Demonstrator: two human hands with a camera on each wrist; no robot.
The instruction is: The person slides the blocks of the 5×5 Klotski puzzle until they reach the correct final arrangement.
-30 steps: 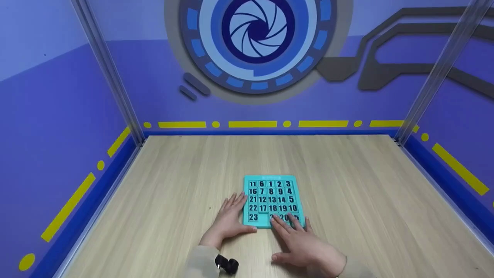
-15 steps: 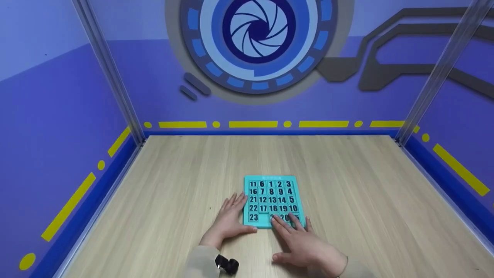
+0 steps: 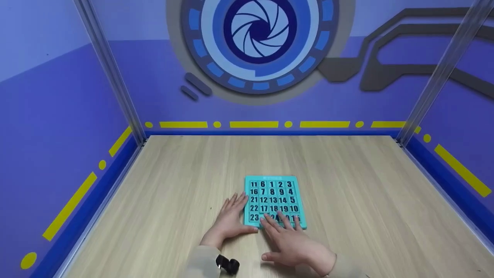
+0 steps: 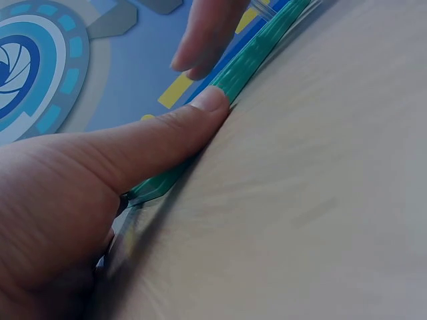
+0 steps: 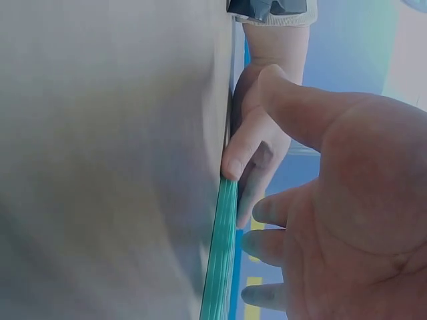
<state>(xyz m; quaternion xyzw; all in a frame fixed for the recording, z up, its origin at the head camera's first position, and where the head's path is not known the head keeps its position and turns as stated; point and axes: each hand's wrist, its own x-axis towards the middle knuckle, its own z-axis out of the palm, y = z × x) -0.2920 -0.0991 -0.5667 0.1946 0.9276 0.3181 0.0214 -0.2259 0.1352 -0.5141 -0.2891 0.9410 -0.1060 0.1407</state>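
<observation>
A turquoise number slide puzzle [image 3: 273, 200] lies flat on the table. My left hand [image 3: 228, 223] braces its near left corner, with straight fingers along the left side and the thumb against the front edge [image 4: 257, 57]. Over the bottom row is my right hand [image 3: 289, 244], fingers spread and extended, fingertips at the tiles between 23 and 15. Those fingertips partly cover tile 24 [image 3: 274, 217] and hide the spot beside 23. The right wrist view shows the right palm [image 5: 367, 200] above the puzzle's edge, fingers nearly straight; whether they touch the tiles cannot be told there.
The pale wood table [image 3: 193, 170] stretches around the puzzle. Blue-purple printed walls [image 3: 58, 127] enclose it at the back and both sides, with metal posts [image 3: 112, 73] at the corners. A black strap piece [image 3: 227, 264] sits at the left cuff.
My right hand has shifted left along the bottom row, covering the gap beside tile 23 and uncovering more of tiles 24 and 15. The left hand stays at the corner.
</observation>
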